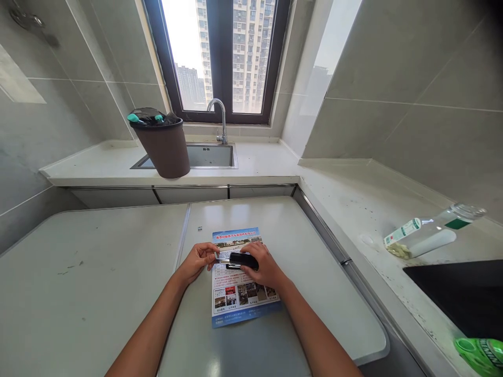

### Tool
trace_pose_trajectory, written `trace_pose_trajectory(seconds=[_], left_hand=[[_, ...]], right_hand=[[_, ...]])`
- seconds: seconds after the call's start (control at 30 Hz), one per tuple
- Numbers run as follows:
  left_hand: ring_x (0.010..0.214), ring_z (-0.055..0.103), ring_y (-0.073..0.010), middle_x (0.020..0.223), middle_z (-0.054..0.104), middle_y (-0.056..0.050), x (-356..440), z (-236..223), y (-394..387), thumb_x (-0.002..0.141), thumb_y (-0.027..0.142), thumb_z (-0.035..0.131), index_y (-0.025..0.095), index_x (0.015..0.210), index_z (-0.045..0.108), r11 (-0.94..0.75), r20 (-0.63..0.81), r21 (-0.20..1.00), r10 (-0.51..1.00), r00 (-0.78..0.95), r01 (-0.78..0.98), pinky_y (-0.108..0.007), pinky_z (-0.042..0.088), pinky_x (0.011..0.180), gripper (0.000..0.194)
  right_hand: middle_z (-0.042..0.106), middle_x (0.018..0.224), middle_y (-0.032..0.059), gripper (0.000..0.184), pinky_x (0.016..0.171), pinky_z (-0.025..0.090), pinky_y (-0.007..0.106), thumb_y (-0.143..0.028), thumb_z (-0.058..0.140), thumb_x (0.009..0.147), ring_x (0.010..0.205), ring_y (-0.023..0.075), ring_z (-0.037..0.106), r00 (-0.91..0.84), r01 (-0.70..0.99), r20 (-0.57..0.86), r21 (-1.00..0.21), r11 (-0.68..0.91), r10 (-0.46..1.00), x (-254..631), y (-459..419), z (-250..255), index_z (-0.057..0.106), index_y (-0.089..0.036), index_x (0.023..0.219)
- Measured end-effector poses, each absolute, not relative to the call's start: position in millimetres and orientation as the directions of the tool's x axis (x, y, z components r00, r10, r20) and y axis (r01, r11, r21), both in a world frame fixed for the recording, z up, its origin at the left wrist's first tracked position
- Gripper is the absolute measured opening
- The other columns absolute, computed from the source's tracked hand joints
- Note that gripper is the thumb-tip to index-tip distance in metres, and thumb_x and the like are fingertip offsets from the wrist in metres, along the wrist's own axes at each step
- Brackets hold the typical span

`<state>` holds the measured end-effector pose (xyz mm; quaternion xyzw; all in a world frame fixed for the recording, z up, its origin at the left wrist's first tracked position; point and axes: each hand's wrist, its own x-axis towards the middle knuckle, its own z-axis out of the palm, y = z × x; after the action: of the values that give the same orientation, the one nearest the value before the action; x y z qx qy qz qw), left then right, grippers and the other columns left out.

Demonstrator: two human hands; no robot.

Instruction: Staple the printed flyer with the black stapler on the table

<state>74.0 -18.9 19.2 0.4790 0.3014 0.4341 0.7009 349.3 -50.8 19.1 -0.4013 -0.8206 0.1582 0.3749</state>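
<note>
A black stapler lies across a printed flyer, its silver metal end pointing left. My right hand is closed around the black body of the stapler. At the silver end, my left hand is closed in a pinch; a small pale piece shows at its fingertips, too small to name. The flyer has blue borders, red text and rows of photos, and its middle is partly hidden under the stapler and my hands. Beyond the flyer's top left corner, a small greyish piece like a staple strip rests on the white table.
A brown trash bin with a black liner stands on the counter over the edge of the sink, left of the faucet. Along the right counter are a tilted glass jar, a black panel and a green packet.
</note>
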Motion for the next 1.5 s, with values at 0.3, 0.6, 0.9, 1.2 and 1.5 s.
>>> trace_pose_trajectory(seconds=[0.3,0.6,0.9,1.2,1.5], left_hand=[[0.047,0.052,-0.008,0.059,0.064,-0.001,72,7,-20,0.066,0.035,0.094,0.012,0.088,0.073,0.232,-0.062,0.952,0.785,0.616,-0.199,-0.017,0.037,0.045,0.039],[0.048,0.055,-0.0085,0.062,0.068,-0.003,75,15,-24,0.063,0.035,0.096,0.012,0.087,0.072,0.253,-0.093,0.956,0.744,0.662,-0.151,-0.018,0.04,0.047,0.041],[0.049,0.06,-0.0102,0.066,0.072,-0.005,76,17,-24,0.064,0.034,0.096,0.011,0.087,0.074,0.236,-0.064,0.958,0.725,0.686,-0.16,-0.018,0.043,0.046,0.039],[0.061,0.07,-0.0173,0.08,0.077,-0.01,73,17,-27,0.07,0.033,0.093,0.015,0.105,0.072,0.244,-0.006,0.947,0.665,0.747,-0.21,-0.024,0.052,0.056,0.044],[0.052,0.049,-0.0075,0.065,0.064,-0.001,72,13,-24,0.081,0.037,0.084,0.015,0.096,0.07,0.065,0.146,0.912,0.871,0.469,-0.406,-0.019,0.035,0.051,0.031]], right_hand=[[0.071,0.112,0.0074,0.027,0.098,0.043,0.042,-0.03,0.066,0.097,0.097,0.0202,0.06,-0.566,0.518,0.732,-0.042,0.854,0.379,301,-78,24,0.063,-0.021,0.122],[0.069,0.11,0.0062,0.036,0.097,0.046,0.039,-0.008,0.052,0.097,0.096,0.0179,0.058,-0.576,0.548,0.729,0.01,0.836,0.369,295,-80,16,0.066,-0.024,0.126],[0.071,0.111,0.006,0.036,0.093,0.047,0.038,-0.008,0.054,0.096,0.097,0.0178,0.06,-0.575,0.511,0.723,-0.049,0.858,0.384,294,-80,21,0.064,-0.023,0.127],[0.071,0.107,0.0062,0.023,0.091,0.047,0.038,-0.01,0.053,0.097,0.092,0.0176,0.06,-0.522,0.516,0.772,-0.052,0.855,0.362,294,-83,23,0.067,-0.022,0.112],[0.069,0.102,0.0074,0.029,0.083,0.052,0.041,-0.01,0.063,0.09,0.092,0.0217,0.063,-0.237,0.606,0.866,-0.223,0.763,0.441,307,-76,25,0.06,-0.023,0.117]])
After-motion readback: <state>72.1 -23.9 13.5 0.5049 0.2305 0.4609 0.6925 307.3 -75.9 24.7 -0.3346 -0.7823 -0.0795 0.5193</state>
